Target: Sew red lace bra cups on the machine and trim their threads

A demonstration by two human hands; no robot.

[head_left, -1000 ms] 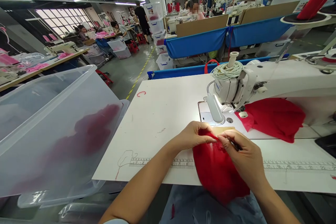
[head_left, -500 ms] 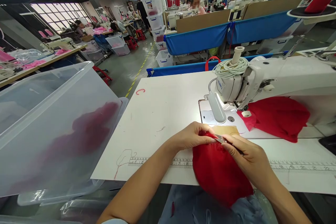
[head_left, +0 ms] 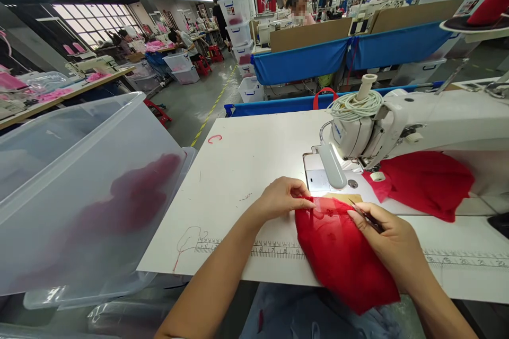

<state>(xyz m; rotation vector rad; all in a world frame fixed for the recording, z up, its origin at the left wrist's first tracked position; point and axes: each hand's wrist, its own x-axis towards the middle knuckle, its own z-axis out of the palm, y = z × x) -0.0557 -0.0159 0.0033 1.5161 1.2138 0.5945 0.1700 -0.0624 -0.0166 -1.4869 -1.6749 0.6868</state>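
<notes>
A piece of red fabric [head_left: 342, 257] lies over the front edge of the white sewing table [head_left: 254, 159] and hangs down toward my lap. My left hand [head_left: 280, 198] pinches its upper left edge, fingers closed. My right hand [head_left: 387, 241] rests on the fabric's right side with its fingers closed on a thin dark metal tool [head_left: 366, 214] and on the cloth. Both hands sit just in front of the white sewing machine [head_left: 401, 127], whose needle area is behind them.
More red fabric [head_left: 427, 183] lies under the machine arm on the right. A clear plastic bin [head_left: 79, 196] holding red cloth stands tilted at my left. A printed ruler [head_left: 270, 248] runs along the table front. Other workers, tables and bins fill the hall behind.
My hands have drawn apart, spreading the fabric's top edge flatter on the table. The right hand with the tool has shifted right and slightly toward me.
</notes>
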